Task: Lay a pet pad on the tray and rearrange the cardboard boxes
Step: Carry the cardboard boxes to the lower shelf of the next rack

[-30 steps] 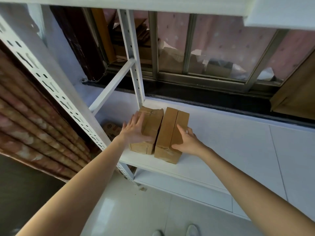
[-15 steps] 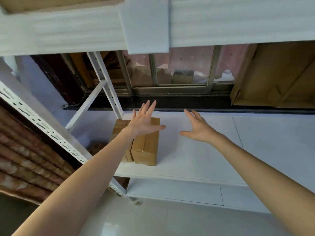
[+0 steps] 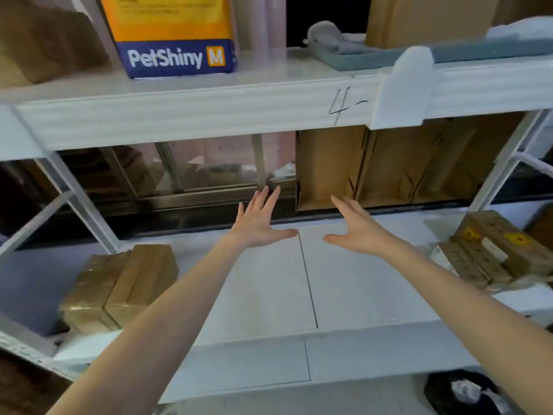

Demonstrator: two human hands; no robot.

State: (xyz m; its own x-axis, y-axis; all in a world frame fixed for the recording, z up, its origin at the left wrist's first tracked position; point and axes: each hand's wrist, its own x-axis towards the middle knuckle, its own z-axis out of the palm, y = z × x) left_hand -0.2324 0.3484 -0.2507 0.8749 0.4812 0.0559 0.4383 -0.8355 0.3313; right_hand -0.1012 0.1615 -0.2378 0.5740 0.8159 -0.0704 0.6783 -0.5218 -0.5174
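Note:
Two taped cardboard boxes (image 3: pixel 119 287) stand side by side at the left end of the white middle shelf (image 3: pixel 353 295). My left hand (image 3: pixel 258 221) and my right hand (image 3: pixel 357 227) hover spread and empty over the middle of that shelf, well to the right of the boxes. On the upper shelf sits an orange and blue PetShiny pad package (image 3: pixel 173 34), and further right a grey-blue tray (image 3: pixel 449 53) with a grey cloth in it. More cardboard boxes (image 3: pixel 493 250) with yellow stickers lie at the right end of the middle shelf.
A large folded cardboard sheet (image 3: pixel 389 166) leans against the window behind the shelf. White rack posts (image 3: pixel 77 199) frame both ends. A black bag (image 3: pixel 466 393) lies on the floor at the lower right. The upper shelf's front edge (image 3: pixel 209 115) hangs just above my hands.
Both hands have let go of the two left boxes and moved right over the bare shelf. My view has risen, bringing the upper shelf with the package and tray into sight.

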